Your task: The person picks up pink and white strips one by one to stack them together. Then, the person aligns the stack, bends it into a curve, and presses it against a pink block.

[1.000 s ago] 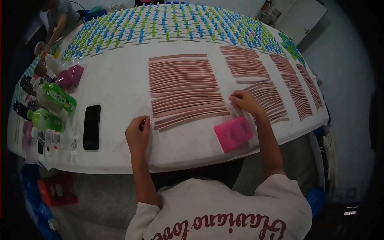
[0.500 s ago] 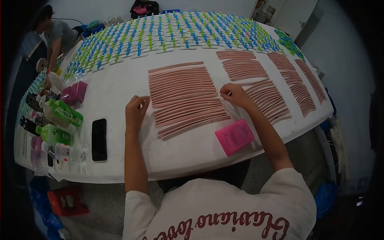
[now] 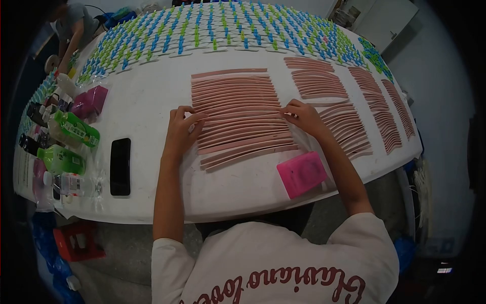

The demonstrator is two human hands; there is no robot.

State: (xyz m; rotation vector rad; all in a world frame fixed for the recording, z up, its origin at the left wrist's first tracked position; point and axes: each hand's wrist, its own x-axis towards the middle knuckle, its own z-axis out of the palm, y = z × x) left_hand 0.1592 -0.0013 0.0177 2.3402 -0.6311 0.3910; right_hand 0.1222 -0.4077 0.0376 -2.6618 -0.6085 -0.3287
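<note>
A block of thin pinkish-brown strips (image 3: 238,96) lies in near-parallel rows on the white-covered table. At the block's left edge, my left hand (image 3: 183,133) has thumb and fingers closed on the end of one strip, the thumb reaching over the neighbouring strips. On the opposite edge, my right hand (image 3: 305,117) pinches the strip ends around the same height. Exactly which strip sits between the fingertips is partly hidden. A bright pink box (image 3: 302,175) stands just below my right forearm.
More strip groups (image 3: 374,104) lie to the right. Rows of blue and green clips (image 3: 217,30) cover the far side. Left are a black phone (image 3: 120,167), green bottles (image 3: 63,159) and a purple-pink box (image 3: 93,99). Another person (image 3: 76,25) works at far left. A red stool (image 3: 78,240) stands below.
My left hand has shifted inward over the strips' left ends, and its thumb now extends further across them. My right hand stays at the right ends. The camera view has shifted slightly.
</note>
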